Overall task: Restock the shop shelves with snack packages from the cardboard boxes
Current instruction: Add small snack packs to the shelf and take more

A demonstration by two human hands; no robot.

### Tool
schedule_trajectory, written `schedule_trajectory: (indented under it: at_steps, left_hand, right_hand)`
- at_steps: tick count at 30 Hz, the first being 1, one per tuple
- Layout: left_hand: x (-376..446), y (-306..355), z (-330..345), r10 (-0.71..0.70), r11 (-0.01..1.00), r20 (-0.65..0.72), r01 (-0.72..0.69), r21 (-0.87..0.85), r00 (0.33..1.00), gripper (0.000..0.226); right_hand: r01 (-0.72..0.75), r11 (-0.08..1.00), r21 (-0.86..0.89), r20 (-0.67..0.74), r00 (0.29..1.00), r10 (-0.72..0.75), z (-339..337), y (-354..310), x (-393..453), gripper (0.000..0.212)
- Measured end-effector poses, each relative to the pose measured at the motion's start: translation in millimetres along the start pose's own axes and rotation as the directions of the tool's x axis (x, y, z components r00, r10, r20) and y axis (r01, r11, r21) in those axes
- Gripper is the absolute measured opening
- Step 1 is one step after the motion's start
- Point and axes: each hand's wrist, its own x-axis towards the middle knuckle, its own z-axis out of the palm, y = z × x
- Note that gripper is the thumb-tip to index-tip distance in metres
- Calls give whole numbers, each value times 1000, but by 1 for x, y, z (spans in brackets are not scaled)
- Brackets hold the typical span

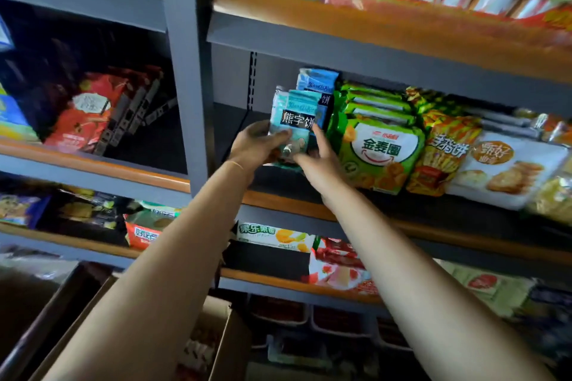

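Holding a teal pack at the shelf

My left hand [258, 145] grasps a teal pack [294, 125] from the left, thumb across its front. My right hand [315, 161] pinches its lower right edge. It stands upright on the shelf [288, 204], against a blue pack [318, 83] behind and just beside the green packs [380, 148]. A cardboard box [223, 337] sits open below.

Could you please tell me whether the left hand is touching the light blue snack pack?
Touching. The head view shows the left hand with its thumb lying across the front of the light blue snack pack.
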Motion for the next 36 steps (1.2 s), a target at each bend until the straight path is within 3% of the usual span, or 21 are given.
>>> schedule_trajectory:
  at_steps: [3, 8, 12, 14, 18, 20, 22, 26, 31, 36]
  left_hand:
    - [8, -5, 4, 12, 997, 59, -7, -78, 998, 38]
    - [25, -4, 11, 23, 995, 144, -9, -97, 989, 22]
    - [46, -7, 20, 23, 990, 122, -6, -139, 992, 28]
    - [52, -7, 26, 24, 989, 99, -9, -149, 995, 18]
    - [58, -8, 33, 30, 985, 86, -15, -171, 996, 50]
    - [60, -10, 33, 13, 984, 86, 3, -179, 996, 35]
    - [60, -11, 32, 4, 981, 102, 16, -196, 995, 22]
    - [59, -11, 30, -13, 985, 121, 33, -167, 993, 23]
    - [58, -8, 28, -47, 984, 125, 67, -164, 991, 57]
    - [53, -1, 35, -27, 993, 193, 49, -111, 981, 15]
  right_hand:
    - [-44, 984, 170, -4, 999, 46, 8, -6, 13, 73]
    - [-106, 911, 399, -46, 990, 136, 18, 1, 44, 109]
    - [-68, 879, 471, -139, 979, 150, 20, -4, 50, 99]
    - [-48, 891, 452, -183, 972, 146, 20, -11, 48, 93]
    - [-126, 968, 216, -175, 971, 165, 14, -21, 46, 70]
    - [-131, 984, 117, -152, 977, 148, 13, -20, 43, 67]
    - [-107, 989, 100, -139, 983, 120, 13, -16, 36, 65]
    - [-116, 988, 106, -116, 985, 128, 14, -10, 28, 60]
    - [-113, 983, 145, -124, 984, 131, 14, -10, 32, 59]
    - [-157, 974, 166, -141, 973, 181, 11, -20, 39, 62]
